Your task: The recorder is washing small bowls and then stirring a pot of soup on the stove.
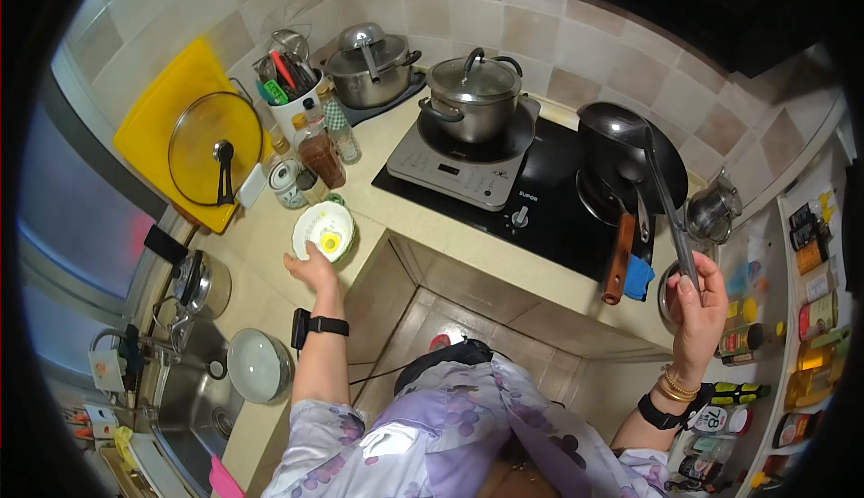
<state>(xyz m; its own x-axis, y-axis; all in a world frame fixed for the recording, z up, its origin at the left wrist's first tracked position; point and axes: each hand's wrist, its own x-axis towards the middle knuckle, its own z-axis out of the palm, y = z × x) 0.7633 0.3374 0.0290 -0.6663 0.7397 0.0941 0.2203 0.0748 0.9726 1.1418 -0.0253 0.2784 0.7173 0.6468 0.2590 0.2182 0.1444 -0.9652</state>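
Observation:
My left hand (314, 268) is at the near rim of a small white bowl (312, 226) with a green edge and a yellow pattern inside, on the left counter; whether it grips the bowl cannot be told. My right hand (698, 302) holds the dark handle of a ladle (665, 194), whose far end reaches up to a black wok (617, 154). Inside the wok area stands a pan with a brown wooden handle (617, 258), and a blue cloth (638, 277) lies beside that handle. A lidded steel pot (472, 100) sits on a portable induction cooker (449, 167).
Bottles (317, 154), a utensil holder (293, 110) and another lidded pot (371, 79) stand at the back left. A large bowl (256, 365) sits beside the sink (202, 390). Condiment shelves (769, 295) line the right side. The counter's front edge (513, 270) bends at the corner.

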